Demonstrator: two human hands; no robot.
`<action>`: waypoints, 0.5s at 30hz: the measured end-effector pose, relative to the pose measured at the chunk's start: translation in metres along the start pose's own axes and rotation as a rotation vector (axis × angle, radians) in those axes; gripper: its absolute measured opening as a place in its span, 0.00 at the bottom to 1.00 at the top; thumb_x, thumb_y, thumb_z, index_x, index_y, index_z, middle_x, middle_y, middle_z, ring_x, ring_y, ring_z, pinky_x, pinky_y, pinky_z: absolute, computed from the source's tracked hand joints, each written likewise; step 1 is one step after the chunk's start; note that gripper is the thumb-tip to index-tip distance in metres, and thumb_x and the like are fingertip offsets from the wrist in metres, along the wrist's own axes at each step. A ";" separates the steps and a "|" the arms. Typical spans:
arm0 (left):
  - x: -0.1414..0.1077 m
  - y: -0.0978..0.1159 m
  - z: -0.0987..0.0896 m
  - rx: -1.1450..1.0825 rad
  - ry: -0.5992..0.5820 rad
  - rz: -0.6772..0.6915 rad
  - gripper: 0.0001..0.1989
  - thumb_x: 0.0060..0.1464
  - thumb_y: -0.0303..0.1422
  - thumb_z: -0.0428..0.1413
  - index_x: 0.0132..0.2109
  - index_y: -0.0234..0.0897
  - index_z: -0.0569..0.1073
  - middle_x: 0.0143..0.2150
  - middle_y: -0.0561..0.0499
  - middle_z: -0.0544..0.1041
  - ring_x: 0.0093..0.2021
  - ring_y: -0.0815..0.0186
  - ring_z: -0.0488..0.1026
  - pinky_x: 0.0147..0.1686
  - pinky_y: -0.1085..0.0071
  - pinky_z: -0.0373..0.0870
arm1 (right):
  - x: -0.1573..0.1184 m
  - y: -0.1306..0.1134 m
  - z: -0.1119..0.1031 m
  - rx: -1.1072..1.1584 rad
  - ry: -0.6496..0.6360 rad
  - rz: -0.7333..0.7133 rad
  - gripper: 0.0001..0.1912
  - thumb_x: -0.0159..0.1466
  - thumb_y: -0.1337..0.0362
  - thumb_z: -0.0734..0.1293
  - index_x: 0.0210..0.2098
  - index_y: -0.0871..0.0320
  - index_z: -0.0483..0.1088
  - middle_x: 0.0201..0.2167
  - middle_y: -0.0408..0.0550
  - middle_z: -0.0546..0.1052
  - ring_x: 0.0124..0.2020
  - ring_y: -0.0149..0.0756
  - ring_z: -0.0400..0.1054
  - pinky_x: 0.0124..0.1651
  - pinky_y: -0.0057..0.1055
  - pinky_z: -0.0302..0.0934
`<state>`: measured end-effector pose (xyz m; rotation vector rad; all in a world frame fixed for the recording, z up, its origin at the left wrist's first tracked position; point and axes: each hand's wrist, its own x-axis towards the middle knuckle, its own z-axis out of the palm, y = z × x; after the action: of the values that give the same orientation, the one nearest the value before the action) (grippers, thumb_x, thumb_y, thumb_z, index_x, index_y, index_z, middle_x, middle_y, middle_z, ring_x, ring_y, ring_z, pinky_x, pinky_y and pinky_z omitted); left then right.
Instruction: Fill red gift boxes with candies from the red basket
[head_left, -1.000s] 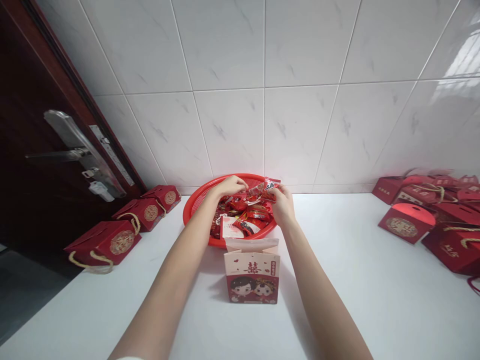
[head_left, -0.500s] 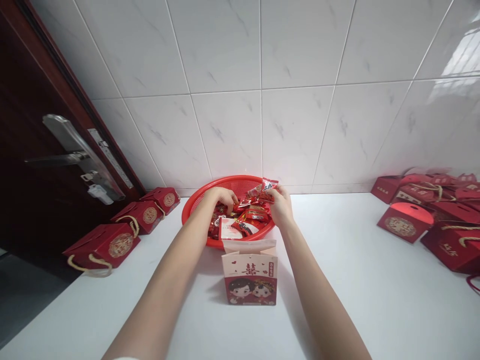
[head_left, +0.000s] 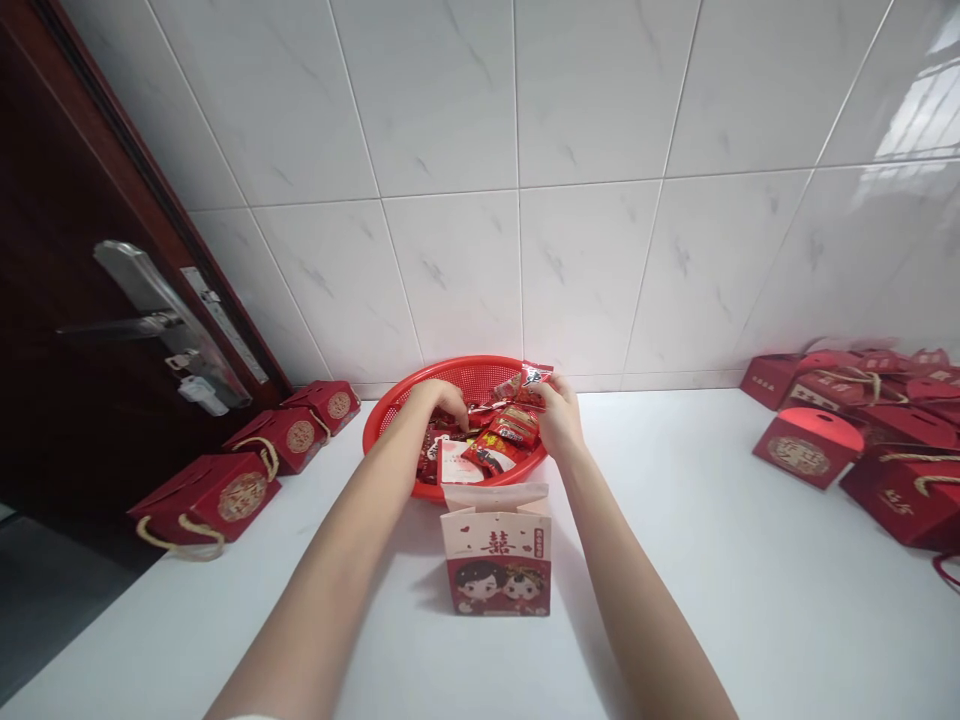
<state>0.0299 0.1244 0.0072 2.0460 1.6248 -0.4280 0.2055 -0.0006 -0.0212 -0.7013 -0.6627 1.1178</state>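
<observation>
- Red wrapped packet (head_left: 535,374): thin, shiny film with a flat end seal and pale lettering on the red; it sits in the right hand, over the far right part of the basket.
- Right hand (head_left: 562,415): thumb and fingers pinched closed on that packet, its sealed end sticking up past them.
- Left hand (head_left: 442,400): inside the basket, fingers bent down among the contents; the fingertips are hidden, so I cannot tell whether it grips anything.
- Red basket (head_left: 474,382): smooth plastic, rounded, with a thick rim and a wall pierced by small holes.
- Loose packets (head_left: 517,428): glossy, creased and puffed, mostly red with touches of gold, heaped in the basket.
- Pale square packet (head_left: 459,462): flat and whitish with pink print, lying at the basket's near side.
- Open box (head_left: 499,560): stiff card, upright just in front of the basket, flaps raised; cream above with a red character and hearts, dark red below with two cartoon figures.
- Three red boxes (head_left: 206,495): folded card with gold round emblems and twisted cord handles, lined up at the left.
- More red boxes (head_left: 806,448): clustered at the right on the smooth white table (head_left: 675,540).
</observation>
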 end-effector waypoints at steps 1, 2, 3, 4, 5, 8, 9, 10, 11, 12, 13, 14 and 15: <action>-0.002 0.000 -0.001 0.008 0.005 0.000 0.14 0.29 0.37 0.72 0.20 0.37 0.75 0.21 0.47 0.77 0.25 0.57 0.73 0.27 0.65 0.68 | 0.001 0.001 0.000 0.000 -0.004 -0.006 0.10 0.47 0.67 0.69 0.30 0.56 0.69 0.22 0.39 0.78 0.29 0.36 0.77 0.35 0.30 0.70; -0.004 0.000 -0.002 0.012 0.011 0.004 0.14 0.27 0.36 0.72 0.19 0.38 0.75 0.20 0.47 0.77 0.25 0.57 0.73 0.27 0.65 0.67 | 0.001 0.002 -0.001 0.001 -0.007 -0.010 0.10 0.48 0.67 0.69 0.31 0.55 0.68 0.23 0.39 0.78 0.29 0.36 0.77 0.35 0.30 0.70; -0.006 0.000 -0.003 0.012 0.018 0.013 0.13 0.26 0.35 0.72 0.19 0.38 0.75 0.20 0.47 0.76 0.25 0.57 0.73 0.27 0.66 0.67 | 0.001 0.002 -0.001 0.002 -0.006 -0.012 0.10 0.48 0.67 0.69 0.31 0.55 0.68 0.24 0.40 0.78 0.29 0.36 0.77 0.34 0.30 0.70; -0.007 0.000 -0.003 0.008 0.028 0.025 0.12 0.25 0.34 0.71 0.18 0.38 0.75 0.19 0.48 0.76 0.25 0.58 0.72 0.28 0.66 0.67 | 0.002 0.003 -0.002 0.006 0.000 -0.009 0.10 0.48 0.67 0.69 0.31 0.55 0.69 0.24 0.40 0.79 0.29 0.36 0.76 0.34 0.30 0.70; -0.009 -0.001 -0.004 0.002 0.041 0.041 0.12 0.25 0.33 0.71 0.18 0.38 0.75 0.19 0.48 0.76 0.25 0.59 0.72 0.28 0.66 0.67 | 0.002 0.003 -0.002 0.011 0.008 -0.002 0.10 0.48 0.67 0.69 0.31 0.56 0.69 0.25 0.40 0.79 0.29 0.36 0.76 0.33 0.30 0.69; -0.014 -0.004 -0.006 -0.040 0.099 0.104 0.10 0.24 0.30 0.69 0.17 0.39 0.76 0.18 0.51 0.74 0.24 0.62 0.70 0.29 0.67 0.66 | 0.003 0.002 -0.002 0.022 0.029 0.010 0.10 0.47 0.67 0.69 0.31 0.56 0.70 0.25 0.40 0.79 0.26 0.34 0.75 0.31 0.29 0.69; -0.017 -0.006 -0.006 -0.062 0.120 0.130 0.09 0.24 0.29 0.69 0.17 0.39 0.76 0.18 0.52 0.74 0.24 0.63 0.69 0.30 0.68 0.66 | 0.003 0.002 -0.001 0.023 0.029 0.010 0.10 0.46 0.67 0.69 0.31 0.56 0.70 0.24 0.39 0.79 0.26 0.33 0.74 0.31 0.29 0.69; -0.020 -0.007 -0.007 -0.090 0.138 0.157 0.08 0.24 0.29 0.68 0.17 0.39 0.76 0.18 0.53 0.75 0.24 0.64 0.69 0.30 0.69 0.66 | 0.003 0.001 -0.001 0.024 0.023 0.009 0.10 0.46 0.67 0.69 0.30 0.56 0.70 0.24 0.38 0.78 0.25 0.33 0.74 0.31 0.29 0.69; -0.024 -0.008 -0.007 -0.124 0.149 0.187 0.08 0.23 0.28 0.68 0.17 0.39 0.77 0.18 0.53 0.75 0.24 0.64 0.69 0.30 0.69 0.66 | 0.003 0.001 -0.001 0.027 0.016 0.008 0.10 0.46 0.67 0.68 0.30 0.56 0.69 0.23 0.38 0.78 0.25 0.33 0.74 0.32 0.29 0.69; -0.029 -0.009 -0.008 -0.164 0.156 0.220 0.07 0.24 0.28 0.68 0.18 0.39 0.78 0.20 0.52 0.77 0.25 0.64 0.70 0.30 0.69 0.66 | 0.003 0.001 -0.001 0.030 0.007 0.010 0.10 0.46 0.67 0.68 0.30 0.56 0.69 0.22 0.38 0.77 0.25 0.34 0.75 0.32 0.30 0.69; -0.034 -0.010 -0.008 -0.211 0.161 0.255 0.07 0.24 0.28 0.68 0.19 0.39 0.79 0.21 0.51 0.78 0.25 0.63 0.71 0.30 0.69 0.66 | 0.003 0.001 -0.001 0.033 -0.007 0.014 0.10 0.46 0.67 0.69 0.30 0.55 0.69 0.21 0.38 0.77 0.26 0.35 0.75 0.33 0.31 0.70; -0.040 -0.011 -0.008 -0.265 0.168 0.291 0.07 0.26 0.29 0.68 0.21 0.38 0.81 0.23 0.50 0.79 0.26 0.63 0.72 0.30 0.69 0.67 | 0.004 0.001 -0.001 0.036 -0.024 0.018 0.10 0.46 0.67 0.69 0.30 0.55 0.69 0.21 0.38 0.77 0.26 0.36 0.76 0.33 0.31 0.70; -0.047 -0.011 -0.008 -0.324 0.181 0.330 0.08 0.28 0.31 0.68 0.23 0.38 0.82 0.24 0.49 0.80 0.27 0.63 0.73 0.30 0.69 0.68 | 0.004 0.002 -0.002 0.039 -0.038 0.023 0.10 0.46 0.67 0.69 0.30 0.55 0.69 0.21 0.38 0.77 0.26 0.36 0.76 0.33 0.31 0.70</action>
<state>0.0072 0.0926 0.0359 2.0885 1.3116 0.1320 0.2072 0.0031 -0.0231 -0.6566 -0.6648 1.1650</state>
